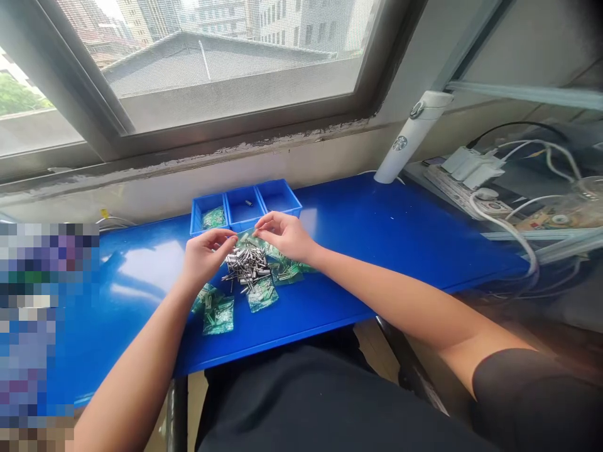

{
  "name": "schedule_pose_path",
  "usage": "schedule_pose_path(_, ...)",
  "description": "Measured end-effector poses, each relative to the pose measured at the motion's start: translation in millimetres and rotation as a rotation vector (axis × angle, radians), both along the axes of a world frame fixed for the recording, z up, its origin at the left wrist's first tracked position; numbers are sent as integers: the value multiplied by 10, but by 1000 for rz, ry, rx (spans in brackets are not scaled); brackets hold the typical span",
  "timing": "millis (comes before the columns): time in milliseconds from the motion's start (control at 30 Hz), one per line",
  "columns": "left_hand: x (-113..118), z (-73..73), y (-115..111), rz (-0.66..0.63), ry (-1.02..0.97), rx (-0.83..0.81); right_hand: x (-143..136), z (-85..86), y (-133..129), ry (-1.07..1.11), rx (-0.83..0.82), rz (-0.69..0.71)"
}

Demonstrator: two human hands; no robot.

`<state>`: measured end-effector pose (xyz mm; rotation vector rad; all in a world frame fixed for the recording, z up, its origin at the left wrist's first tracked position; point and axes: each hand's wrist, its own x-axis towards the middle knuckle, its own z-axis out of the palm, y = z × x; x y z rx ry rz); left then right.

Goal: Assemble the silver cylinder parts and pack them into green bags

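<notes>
A pile of small silvery metal parts with thin leads (249,265) lies on the blue table (377,238). Clear green-tinted packets (262,295) surround it, with more at the lower left (219,316). Above the pile's left side is my left hand (205,252), its thumb and index finger brought together at the tips. My right hand (286,237) is over the pile's upper right, thumb and fingers also pinched. A green-tinted packet (245,239) shows between the hands; whatever the fingertips hold is too small to make out.
Behind the pile stand three joined blue bins (245,210); the left one holds packets, the middle one a small part. A white bottle (412,138) stands at the back right. Chargers and cables (473,166) lie farther right. A window is behind the table.
</notes>
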<state>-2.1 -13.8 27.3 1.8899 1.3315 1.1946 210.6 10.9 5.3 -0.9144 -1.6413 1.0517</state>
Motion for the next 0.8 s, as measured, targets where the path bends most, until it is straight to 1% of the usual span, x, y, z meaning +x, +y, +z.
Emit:
schedule_pose_path(200,15,17,-36,-25,-22,-37,5,50,-38,-63,17,-25)
schedule_pose_path(433,2,-16,-30,-65,-87,-81,19,60,-45,-168,80,-87)
schedule_pose_path(567,11,-19,-35,-85,-97,-63,26,70,-57,-192,45,-87)
schedule_pose_path(700,11,-3,-42,-105,-115,-33,8,89,-78,-146,41,-82)
schedule_pose_path(800,1,17,-48,-86,-86,12,-10,95,-94,-128,49,-95)
